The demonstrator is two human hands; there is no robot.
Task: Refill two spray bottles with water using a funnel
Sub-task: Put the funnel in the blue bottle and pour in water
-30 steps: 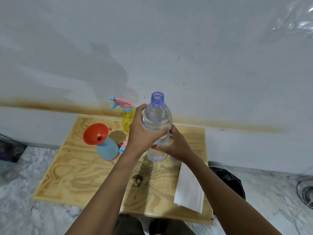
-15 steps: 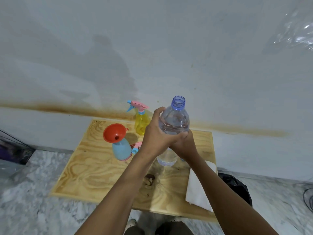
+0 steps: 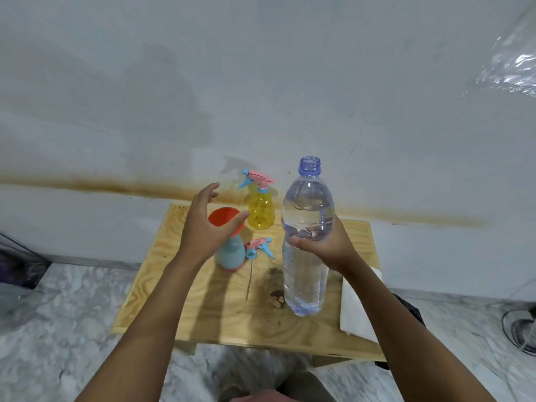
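My right hand (image 3: 324, 245) grips the middle of a large clear water bottle (image 3: 307, 242), uncapped, upright, lifted above the wooden table (image 3: 203, 309). My left hand (image 3: 203, 224) hovers open with fingers spread, in front of an orange funnel (image 3: 222, 217) that sits in the neck of a light blue spray bottle (image 3: 232, 253). That bottle's pink and blue spray head (image 3: 256, 248) lies on the table beside it. A yellow spray bottle (image 3: 261, 211) with its spray head on stands at the back of the table.
A white cloth or paper (image 3: 358, 309) hangs over the table's right edge. A dark stain (image 3: 277, 295) marks the wood under the water bottle. A black bag (image 3: 409, 310) lies on the marble floor to the right; the wall is close behind.
My left hand has let go of the water bottle and moved left toward the funnel. My right hand now holds the bottle alone, shifted slightly right.
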